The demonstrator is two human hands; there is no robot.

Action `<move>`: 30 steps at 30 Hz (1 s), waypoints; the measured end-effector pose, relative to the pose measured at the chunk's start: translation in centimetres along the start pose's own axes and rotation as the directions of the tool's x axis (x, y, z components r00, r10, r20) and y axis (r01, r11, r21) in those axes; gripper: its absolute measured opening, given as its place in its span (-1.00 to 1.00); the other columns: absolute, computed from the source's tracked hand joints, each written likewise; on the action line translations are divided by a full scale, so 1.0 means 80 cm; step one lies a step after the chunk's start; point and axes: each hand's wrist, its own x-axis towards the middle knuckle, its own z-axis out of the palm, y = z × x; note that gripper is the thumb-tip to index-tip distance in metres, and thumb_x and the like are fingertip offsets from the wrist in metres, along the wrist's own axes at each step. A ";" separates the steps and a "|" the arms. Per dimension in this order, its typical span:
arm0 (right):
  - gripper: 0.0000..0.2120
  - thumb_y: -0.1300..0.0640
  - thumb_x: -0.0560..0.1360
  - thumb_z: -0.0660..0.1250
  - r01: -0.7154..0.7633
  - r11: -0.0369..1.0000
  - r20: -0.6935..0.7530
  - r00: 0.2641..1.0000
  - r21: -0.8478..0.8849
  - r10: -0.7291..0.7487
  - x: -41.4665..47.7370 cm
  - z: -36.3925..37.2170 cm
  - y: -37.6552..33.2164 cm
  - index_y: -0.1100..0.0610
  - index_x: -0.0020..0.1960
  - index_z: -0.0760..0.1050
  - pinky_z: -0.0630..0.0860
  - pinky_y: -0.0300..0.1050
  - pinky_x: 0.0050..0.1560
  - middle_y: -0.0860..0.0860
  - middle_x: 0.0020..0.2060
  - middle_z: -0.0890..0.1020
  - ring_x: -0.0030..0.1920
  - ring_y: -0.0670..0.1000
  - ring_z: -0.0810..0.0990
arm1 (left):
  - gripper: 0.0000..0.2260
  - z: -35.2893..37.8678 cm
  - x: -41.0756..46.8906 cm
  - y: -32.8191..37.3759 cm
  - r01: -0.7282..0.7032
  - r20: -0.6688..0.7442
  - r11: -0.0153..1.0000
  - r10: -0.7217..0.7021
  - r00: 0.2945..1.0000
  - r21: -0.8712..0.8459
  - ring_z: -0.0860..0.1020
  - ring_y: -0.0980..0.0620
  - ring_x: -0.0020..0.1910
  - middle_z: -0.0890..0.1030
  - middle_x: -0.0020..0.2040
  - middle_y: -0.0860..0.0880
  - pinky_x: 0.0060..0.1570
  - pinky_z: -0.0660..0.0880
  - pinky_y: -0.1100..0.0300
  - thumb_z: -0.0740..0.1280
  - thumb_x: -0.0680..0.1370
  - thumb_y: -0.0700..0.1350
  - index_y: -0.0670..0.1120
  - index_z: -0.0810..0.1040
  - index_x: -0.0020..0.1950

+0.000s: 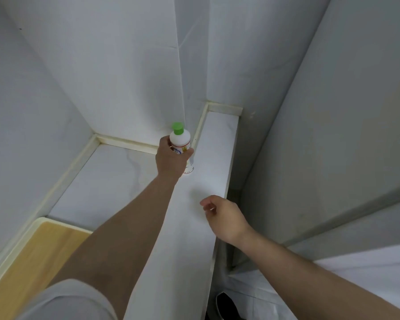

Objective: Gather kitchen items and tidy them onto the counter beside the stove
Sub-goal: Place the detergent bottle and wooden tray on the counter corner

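Observation:
A white bottle [181, 140] with a green cap stands upright on the white marble counter [116, 181], close to the wall corner. My left hand [170, 159] is stretched out and grips the bottle round its middle, its base touching the counter. My right hand [224, 215] hovers above the counter's right edge, nearer to me, with fingers loosely curled and nothing in it.
A light wooden board [30, 262] lies on the counter at the lower left. Grey tiled walls [129, 77] close in the counter at the back and left. A grey panel [310, 146] rises on the right, with a narrow gap and white floor below.

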 end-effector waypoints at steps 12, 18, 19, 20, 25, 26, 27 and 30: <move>-0.73 0.26 0.62 0.21 0.005 0.998 -0.016 1.000 0.059 -0.004 0.005 -0.005 -0.010 0.07 0.24 0.55 0.53 -0.31 0.02 -0.09 0.02 0.58 0.00 -0.09 0.57 | -0.30 -0.018 0.001 -0.004 0.093 0.098 0.994 -0.098 0.990 0.060 0.54 -0.02 0.20 0.54 0.27 0.00 0.23 0.47 0.05 0.59 0.38 -0.02 -0.09 0.35 0.42; -0.72 0.28 0.62 0.21 0.038 0.995 0.032 0.999 0.093 -0.041 0.000 0.017 -0.025 0.05 0.25 0.53 0.49 -0.42 0.06 -0.11 0.05 0.56 0.03 -0.10 0.56 | -0.42 -0.089 -0.086 -0.044 0.214 -0.014 0.977 -0.214 0.977 0.010 0.55 0.03 0.20 0.55 0.25 0.01 0.25 0.48 0.06 0.54 0.43 -0.10 -0.09 0.42 0.39; -0.72 0.29 0.62 0.21 0.043 0.993 0.053 0.997 0.108 -0.049 -0.001 0.023 -0.027 0.06 0.25 0.53 0.48 -0.42 0.06 -0.10 0.05 0.56 0.04 -0.10 0.56 | -0.47 -0.107 -0.109 -0.059 0.231 -0.047 0.972 -0.229 0.972 0.036 0.56 0.03 0.19 0.57 0.23 0.01 0.24 0.48 0.07 0.53 0.45 -0.11 -0.10 0.44 0.37; -0.72 0.29 0.62 0.20 0.049 0.992 0.076 0.995 0.118 -0.058 -0.002 0.029 -0.031 0.05 0.23 0.54 0.47 -0.41 0.06 -0.09 0.06 0.57 0.05 -0.10 0.56 | -0.51 -0.127 -0.135 -0.077 0.254 -0.081 0.964 -0.247 0.966 0.083 0.56 0.02 0.20 0.58 0.23 0.00 0.24 0.48 0.07 0.50 0.47 -0.11 -0.11 0.46 0.36; -0.72 0.30 0.60 0.17 0.085 0.988 0.193 0.975 0.133 -0.110 -0.004 0.064 -0.055 0.04 0.16 0.55 0.46 -0.41 -0.03 -0.06 0.07 0.61 0.03 -0.09 0.57 | -0.51 -0.231 -0.252 -0.169 0.425 -0.255 0.748 -0.341 0.905 0.509 0.41 -0.19 0.39 0.39 0.45 -0.16 0.34 0.37 -0.06 0.35 0.58 -0.06 -0.18 0.36 0.47; -0.71 0.30 0.59 0.17 0.107 0.987 0.213 0.968 0.123 -0.131 -0.004 0.072 -0.061 0.04 0.15 0.56 0.43 -0.46 -0.07 -0.06 0.06 0.61 0.01 -0.10 0.56 | -0.49 -0.249 -0.269 -0.181 0.483 -0.294 0.691 -0.383 0.876 0.538 0.36 -0.20 0.43 0.33 0.50 -0.15 0.36 0.34 -0.08 0.31 0.60 -0.03 -0.17 0.30 0.51; -0.71 0.30 0.58 0.17 0.139 0.985 0.236 0.958 0.106 -0.161 -0.007 0.083 -0.068 0.04 0.14 0.56 0.41 -0.51 -0.12 -0.05 0.05 0.62 -0.01 -0.10 0.56 | -0.47 -0.266 -0.287 -0.190 0.539 -0.331 0.640 -0.426 0.842 0.547 0.33 -0.19 0.46 0.27 0.54 -0.13 0.38 0.32 -0.09 0.26 0.62 -0.01 -0.15 0.26 0.54; -0.69 0.32 0.55 0.17 0.184 0.979 0.289 0.936 0.087 -0.202 -0.013 0.112 -0.085 0.04 0.13 0.58 0.37 -0.59 -0.20 -0.04 0.00 0.63 -0.05 -0.10 0.55 | -0.49 -0.301 -0.322 -0.211 0.605 -0.340 0.577 -0.507 0.792 0.549 0.30 -0.16 0.49 0.26 0.55 -0.12 0.42 0.30 -0.04 0.18 0.66 0.01 -0.14 0.22 0.56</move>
